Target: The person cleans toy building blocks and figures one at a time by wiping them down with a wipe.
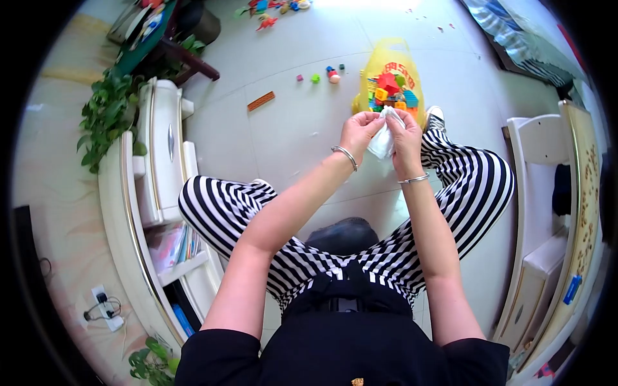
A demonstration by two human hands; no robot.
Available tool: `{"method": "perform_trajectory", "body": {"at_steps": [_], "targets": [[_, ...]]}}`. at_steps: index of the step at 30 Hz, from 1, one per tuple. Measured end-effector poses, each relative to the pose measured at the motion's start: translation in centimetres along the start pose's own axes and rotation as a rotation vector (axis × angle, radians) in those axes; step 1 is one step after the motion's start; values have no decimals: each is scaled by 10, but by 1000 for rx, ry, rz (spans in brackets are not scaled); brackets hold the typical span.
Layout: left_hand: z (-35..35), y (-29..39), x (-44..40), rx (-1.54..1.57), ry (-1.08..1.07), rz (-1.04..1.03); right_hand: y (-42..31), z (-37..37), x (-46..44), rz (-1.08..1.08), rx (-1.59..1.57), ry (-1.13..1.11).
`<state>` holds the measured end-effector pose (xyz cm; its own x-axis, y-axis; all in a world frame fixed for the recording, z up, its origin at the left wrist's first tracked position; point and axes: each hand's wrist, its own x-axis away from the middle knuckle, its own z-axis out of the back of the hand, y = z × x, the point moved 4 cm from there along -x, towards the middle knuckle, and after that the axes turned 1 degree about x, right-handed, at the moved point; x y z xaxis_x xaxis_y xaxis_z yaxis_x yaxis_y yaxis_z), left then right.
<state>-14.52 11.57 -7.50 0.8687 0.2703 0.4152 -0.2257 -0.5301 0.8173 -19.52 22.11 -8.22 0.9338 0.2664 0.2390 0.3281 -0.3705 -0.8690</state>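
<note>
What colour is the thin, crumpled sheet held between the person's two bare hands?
The thin, crumpled sheet is white; it shows best in the head view.

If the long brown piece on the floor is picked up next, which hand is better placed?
Probably the left hand: it is nearer the brown piece, which lies to its left; the right hand is farther across. Both hold the white material, so the left would need freeing first.
</note>
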Motion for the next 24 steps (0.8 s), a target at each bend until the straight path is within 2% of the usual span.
{"method": "perform_trajectory", "body": {"at_steps": [2,6,8,12,18,19,24], "targets": [[16,6,6,-85,49,-71,9,-16,2,-25,33,-80],[55,20,20,102,172,-183,32,-63,15,-106,4,-127],[75,26,26,61,324,-176,43,-79,14,-93,-6,-189],[109,25,14,263,371,-178,54,-126,19,-150,83,-196],[170,23,-17,350,578,-119,116,-175,-16,-60,343,-252],[176,29,-18,308,649,-110,130,-181,-24,-70,332,-234],[242,21,-67,155,699,33,208,-211,-75,-206,280,-165]]}}
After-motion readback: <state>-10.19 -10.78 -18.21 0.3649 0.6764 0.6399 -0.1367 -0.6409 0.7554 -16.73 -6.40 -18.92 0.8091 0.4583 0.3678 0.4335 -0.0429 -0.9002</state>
